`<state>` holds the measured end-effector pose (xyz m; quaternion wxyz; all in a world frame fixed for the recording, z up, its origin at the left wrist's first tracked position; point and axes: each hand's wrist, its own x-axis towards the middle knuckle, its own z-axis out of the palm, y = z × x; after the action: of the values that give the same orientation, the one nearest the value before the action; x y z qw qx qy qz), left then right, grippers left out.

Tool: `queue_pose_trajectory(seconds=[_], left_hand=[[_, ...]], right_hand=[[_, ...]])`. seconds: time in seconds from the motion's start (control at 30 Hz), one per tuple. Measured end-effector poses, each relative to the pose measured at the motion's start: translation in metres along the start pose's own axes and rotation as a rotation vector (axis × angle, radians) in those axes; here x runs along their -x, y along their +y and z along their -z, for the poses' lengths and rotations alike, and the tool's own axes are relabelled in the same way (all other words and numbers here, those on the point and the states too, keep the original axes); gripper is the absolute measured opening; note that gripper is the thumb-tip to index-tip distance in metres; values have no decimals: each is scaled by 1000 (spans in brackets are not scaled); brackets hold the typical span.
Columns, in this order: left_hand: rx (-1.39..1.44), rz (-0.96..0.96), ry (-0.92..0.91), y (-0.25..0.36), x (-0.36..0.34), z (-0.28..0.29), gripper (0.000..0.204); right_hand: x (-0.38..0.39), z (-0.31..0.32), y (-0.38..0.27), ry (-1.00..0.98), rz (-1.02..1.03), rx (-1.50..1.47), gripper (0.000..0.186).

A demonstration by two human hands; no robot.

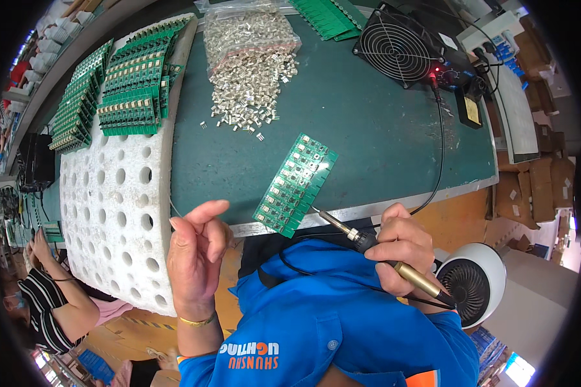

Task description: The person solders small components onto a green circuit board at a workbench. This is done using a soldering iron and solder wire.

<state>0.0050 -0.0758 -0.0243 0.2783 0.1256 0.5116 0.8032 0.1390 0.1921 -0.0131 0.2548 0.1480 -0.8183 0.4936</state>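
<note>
A green circuit board [295, 185] with rows of small white connectors lies tilted at the table's front edge, its near end past the rim. My right hand [403, 250] is closed round a soldering iron [410, 274], whose tip comes close to the board's right edge. Left of the board, my left hand [200, 251] is raised with the thumb and index finger apart and the other fingers curled. A thin silvery strand of solder wire [175, 208] runs behind its thumb; where the fingers grip it is partly hidden.
Small white connectors [248, 93] spill from a clear bag [245, 32]. Stacked green boards [132, 84] stand on a perforated white foam block [110, 193]. A black fan [397, 48] is at the back right. A white fan [474, 284] stands beside me; another person [58, 290] sits left.
</note>
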Motion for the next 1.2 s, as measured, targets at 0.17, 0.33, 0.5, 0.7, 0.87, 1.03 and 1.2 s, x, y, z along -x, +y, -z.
queue_pose_trajectory(seconds=[0.17, 0.33, 0.5, 0.7, 0.87, 1.03, 1.2], left_hand=[[-52, 46, 122, 6, 1, -12, 57], [-178, -79, 301, 6, -2, -18, 42], [-40, -82, 335, 11, -2, -10, 25], [-890, -136, 246, 24, -8, -34, 18], [-931, -180, 150, 19, -21, -33, 11], [-1087, -156, 50, 21, -33, -34, 10], [-1157, -67, -35, 15, -43, -33, 14]], right_hand=[[2, 0, 0, 1, -4, -4, 17], [4, -1, 3, 10, -3, -18, 17], [5, -1, 3, 9, -8, -22, 18], [2, -1, 1, 2, -17, 0, 23], [3, -4, 1, 8, -12, 11, 24], [4, -5, 3, 0, -21, 2, 24], [3, -9, 3, -27, -35, -2, 25]])
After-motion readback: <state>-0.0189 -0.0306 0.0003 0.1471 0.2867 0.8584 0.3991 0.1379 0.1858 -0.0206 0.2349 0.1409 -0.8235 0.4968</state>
